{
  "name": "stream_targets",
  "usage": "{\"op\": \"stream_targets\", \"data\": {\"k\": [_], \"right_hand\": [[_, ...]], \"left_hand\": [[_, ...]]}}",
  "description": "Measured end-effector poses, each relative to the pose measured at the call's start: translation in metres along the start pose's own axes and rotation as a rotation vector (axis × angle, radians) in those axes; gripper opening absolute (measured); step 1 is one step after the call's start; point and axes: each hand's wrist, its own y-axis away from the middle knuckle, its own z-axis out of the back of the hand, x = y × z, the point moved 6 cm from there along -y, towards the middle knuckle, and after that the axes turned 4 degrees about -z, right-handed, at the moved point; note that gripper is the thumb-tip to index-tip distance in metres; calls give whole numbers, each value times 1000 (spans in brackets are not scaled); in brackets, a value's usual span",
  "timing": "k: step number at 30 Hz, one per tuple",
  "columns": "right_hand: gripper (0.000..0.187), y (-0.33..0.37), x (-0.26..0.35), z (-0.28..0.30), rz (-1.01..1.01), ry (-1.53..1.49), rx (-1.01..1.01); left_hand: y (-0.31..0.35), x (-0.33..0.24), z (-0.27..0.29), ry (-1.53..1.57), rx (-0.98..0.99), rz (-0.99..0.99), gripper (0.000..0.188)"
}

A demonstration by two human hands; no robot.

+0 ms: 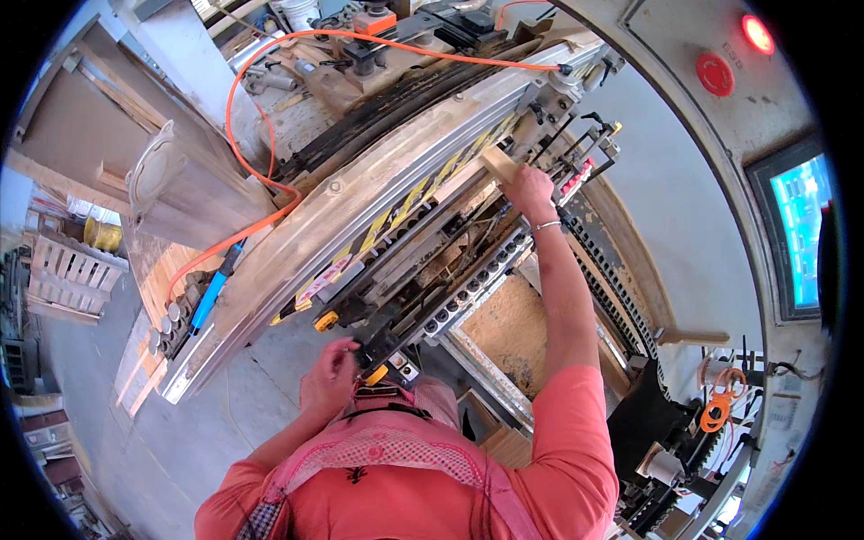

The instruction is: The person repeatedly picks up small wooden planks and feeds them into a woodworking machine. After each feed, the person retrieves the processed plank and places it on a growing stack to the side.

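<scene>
At the far end of a long woodworking machine [423, 256], my right arm is stretched out. My right hand [529, 191] is closed on the near end of a short, pale wooden piece [499, 165], which lies over the machine's rails. Close to my body, my left hand [329, 376] is held with its fingers curled together. Whatever they may hold is too small or hidden to make out. It is beside the machine's near end, by a yellow knob [376, 374] and dark fittings. Another yellow knob [326, 320] sits just beyond it.
A long metal-edged beam [387, 193] with an orange hose [236, 135] runs along the left. A blue air gun [214, 292] lies at its near end. Right of the rails are a sawdust-covered panel [508, 328], a toothed chain track [621, 297] and a control panel with a lit screen [801, 234].
</scene>
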Motion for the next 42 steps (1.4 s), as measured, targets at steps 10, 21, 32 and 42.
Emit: {"op": "stream_targets", "data": {"k": [10,21,32,42], "right_hand": [[44,-2,4,7,-34,-42,-7],[38,-4,5,4,-17,-65,-5],[16,4,7,13,-4,-61,-89],[18,4,9,7,-4,-48,-125]], "left_hand": [[-16,-13,-65,-158,134,-371,28],[-17,-22,-69,-202,151,-311,30],[-16,-21,-68,-202,133,-252,32],[-13,-44,-45,-153,221,-107,32]]}}
